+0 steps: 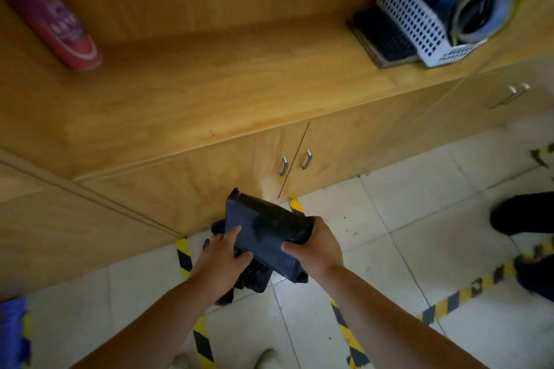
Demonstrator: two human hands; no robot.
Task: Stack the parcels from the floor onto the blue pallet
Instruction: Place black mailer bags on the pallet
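Both forearms reach out from the bottom of the view to a dark parcel [265,235], held in the air in front of the wooden cabinet [209,93] and above the tiled floor [419,219]. On the side of the parcel away from the cabinet's silver handles, the left hand [221,257] curls under its edge with loose black wrapping bunched beneath; the right hand [314,246] clamps the opposite end, thumb across the top face. So both hands are closed on the parcel, neither spread wide. Only a blurred blue corner of what looks like the pallet [12,329] shows, well apart from the parcel at the far left edge. My worry is the slack plastic: the wrap looks slippery, and a grip on film rather than on the contents could let the parcel slide out during the swing across. Striped tape lines run beneath the parcel.
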